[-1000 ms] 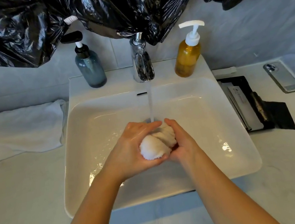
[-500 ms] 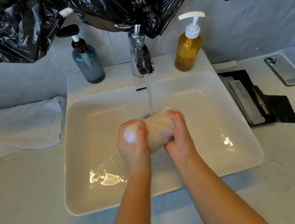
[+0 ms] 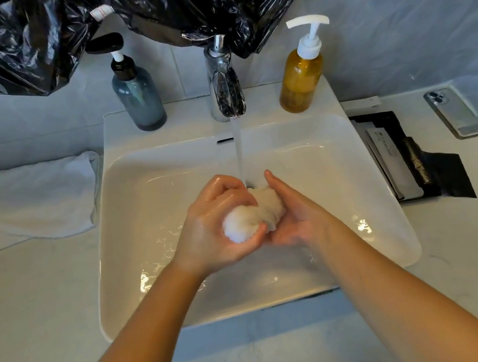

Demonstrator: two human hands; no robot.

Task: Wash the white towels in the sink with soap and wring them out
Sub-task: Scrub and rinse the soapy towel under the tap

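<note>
Both hands are holding the balled white towel (image 3: 255, 214): left hand (image 3: 214, 236) is curling around it, right hand (image 3: 299, 213) is pressing flat against it.

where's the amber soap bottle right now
The amber soap bottle stands upright on the sink back ledge in the head view, just right of the tap.

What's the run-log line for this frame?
step: washing | left hand: grips balled white towel | right hand: presses towel, fingers straight | faucet: running | second towel: folded on counter, left of sink
</note>
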